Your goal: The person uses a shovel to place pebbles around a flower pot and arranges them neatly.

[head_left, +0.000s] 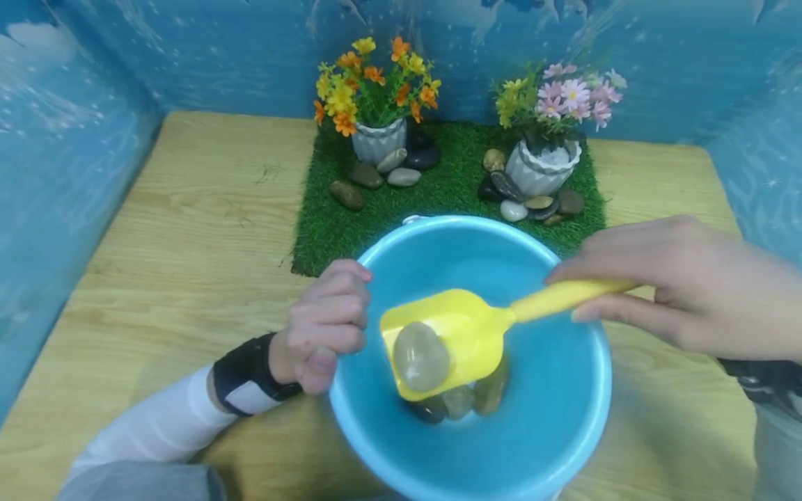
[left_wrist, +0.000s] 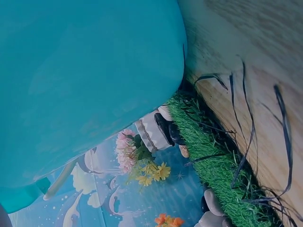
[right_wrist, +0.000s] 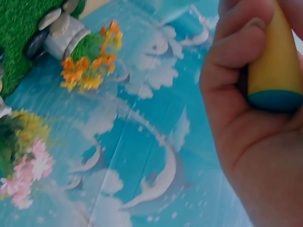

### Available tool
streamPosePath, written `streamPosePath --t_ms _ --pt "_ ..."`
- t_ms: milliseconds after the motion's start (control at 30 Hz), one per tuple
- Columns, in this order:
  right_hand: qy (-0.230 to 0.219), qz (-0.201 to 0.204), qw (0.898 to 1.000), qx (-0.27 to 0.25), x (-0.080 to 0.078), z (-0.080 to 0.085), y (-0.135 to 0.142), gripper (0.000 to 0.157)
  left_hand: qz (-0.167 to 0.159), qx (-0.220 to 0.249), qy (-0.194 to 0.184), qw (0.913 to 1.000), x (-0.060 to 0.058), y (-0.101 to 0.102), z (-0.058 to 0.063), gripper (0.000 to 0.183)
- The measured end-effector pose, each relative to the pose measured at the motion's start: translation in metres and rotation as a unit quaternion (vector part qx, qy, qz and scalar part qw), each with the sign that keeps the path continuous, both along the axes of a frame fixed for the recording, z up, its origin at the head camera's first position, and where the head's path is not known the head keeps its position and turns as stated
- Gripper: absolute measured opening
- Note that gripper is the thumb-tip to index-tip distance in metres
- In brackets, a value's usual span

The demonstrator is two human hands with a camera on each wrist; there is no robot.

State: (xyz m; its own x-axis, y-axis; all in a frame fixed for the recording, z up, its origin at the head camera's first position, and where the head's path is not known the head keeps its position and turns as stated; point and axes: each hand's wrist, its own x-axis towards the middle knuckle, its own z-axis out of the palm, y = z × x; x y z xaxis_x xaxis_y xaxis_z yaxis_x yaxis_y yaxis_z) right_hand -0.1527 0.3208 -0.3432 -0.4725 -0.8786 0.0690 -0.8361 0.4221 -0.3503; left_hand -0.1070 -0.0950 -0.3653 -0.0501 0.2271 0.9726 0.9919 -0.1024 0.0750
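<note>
My right hand (head_left: 683,285) grips the handle of a yellow toy shovel (head_left: 460,334) from the right. In the right wrist view the fingers curl round the yellow handle (right_wrist: 277,61), whose end is blue-green. A smooth, pale grey-green stone (head_left: 421,356) lies on the shovel's blade, over the mouth of a blue bucket (head_left: 551,424). Below the blade, several stones (head_left: 459,401) show inside the bucket, partly hidden by the shovel. My left hand (head_left: 328,323) holds the bucket's left rim with its fingers curled. The bucket's outer wall (left_wrist: 85,80) fills much of the left wrist view.
Behind the bucket lies an artificial grass mat (head_left: 451,181) on the wooden table (head_left: 169,278). On it stand a pot of orange and yellow flowers (head_left: 379,142) and a pot of pink flowers (head_left: 541,167), with several stones around each. Blue backdrop walls (head_left: 238,62) enclose the table.
</note>
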Motion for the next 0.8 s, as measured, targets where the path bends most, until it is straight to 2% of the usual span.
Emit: streamPosePath --t_ms 33,67,100,167,200,267,367,467,567,700,800 --pt "0.008 -0.021 1.000 -0.003 0.006 0.027 -0.016 0.054 0.000 0.001 0.000 1.0000 0.000 0.000 0.000 0.054" --pt "0.023 -0.035 0.999 -0.006 0.011 0.048 -0.030 0.051 0.001 0.000 -0.001 1.0000 0.000 0.000 0.000 0.054" --pt "0.035 -0.066 0.997 -0.008 0.016 0.066 -0.041 0.048 0.003 -0.001 -0.001 1.0000 0.000 -0.001 0.000 0.054" --pt "0.057 -0.101 0.993 -0.012 0.018 0.085 -0.052 0.042 0.005 -0.006 -0.003 1.0000 0.001 -0.002 0.000 0.054" --pt "0.064 -0.121 0.990 -0.013 0.016 0.089 -0.054 0.040 0.004 -0.006 -0.003 1.0000 0.001 -0.002 0.000 0.055" --pt "0.072 -0.160 0.984 -0.008 0.011 0.090 -0.051 0.036 0.003 -0.009 -0.002 1.0000 0.000 -0.003 0.000 0.055" --pt "0.055 -0.223 0.973 0.000 0.000 0.085 -0.043 0.030 -0.001 -0.015 0.001 0.9999 0.000 -0.004 -0.001 0.055" --pt "0.014 -0.291 0.957 0.009 -0.008 0.079 -0.039 0.025 0.000 -0.021 0.000 0.9998 -0.001 -0.005 -0.001 0.055" --pt "-0.043 -0.350 0.936 0.003 -0.018 0.068 -0.035 0.029 0.002 -0.026 -0.001 0.9997 -0.001 -0.006 -0.001 0.055" --pt "-0.100 -0.386 0.917 -0.022 -0.033 0.048 -0.033 0.040 0.004 -0.034 -0.004 0.9994 0.000 -0.008 -0.001 0.056" --pt "-0.122 -0.393 0.911 -0.019 -0.043 0.033 -0.033 0.046 0.004 -0.034 -0.003 0.9994 0.001 -0.008 -0.002 0.056"
